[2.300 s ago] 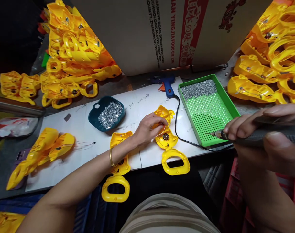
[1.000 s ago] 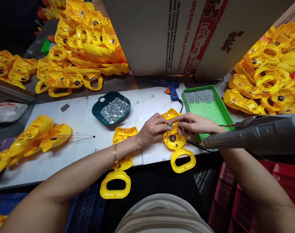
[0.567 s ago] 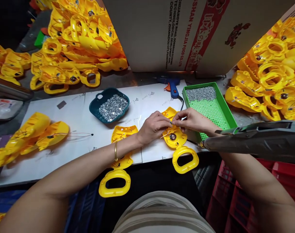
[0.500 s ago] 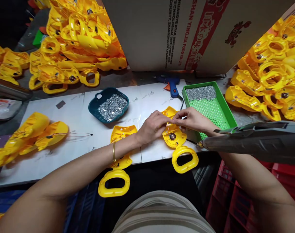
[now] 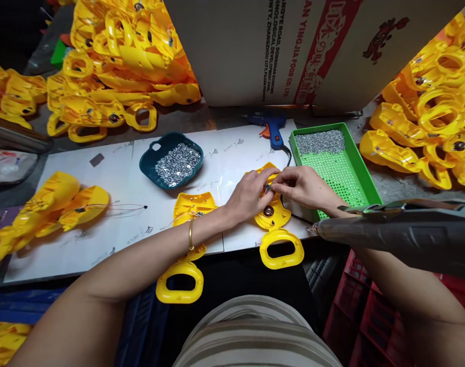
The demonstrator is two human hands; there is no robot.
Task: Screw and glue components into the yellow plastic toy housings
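Observation:
Both hands meet over the upper part of a yellow plastic shell (image 5: 273,216) with a round metal part and a ring handle. My left hand (image 5: 250,196) is closed, its fingertips at a small part inside the shell. From the right, my right hand (image 5: 303,188) pinches at the same spot; what either hand grips is too small and covered to name. A second yellow shell (image 5: 194,204) with wires lies under my left forearm, its ring handle over the table edge.
A dark teal tray (image 5: 146,165) of small metal parts, a blue glue gun (image 5: 274,135) and a green basket (image 5: 364,173) of screws stand behind. Yellow shells (image 5: 79,204) lie left, with heaps (image 5: 140,56) further back. A grey power tool (image 5: 370,227) hangs over my right forearm.
The shell under my hands has shifted slightly left, and its ring handle too. My left fingers have moved down onto the shell's inside. The view has shifted a little.

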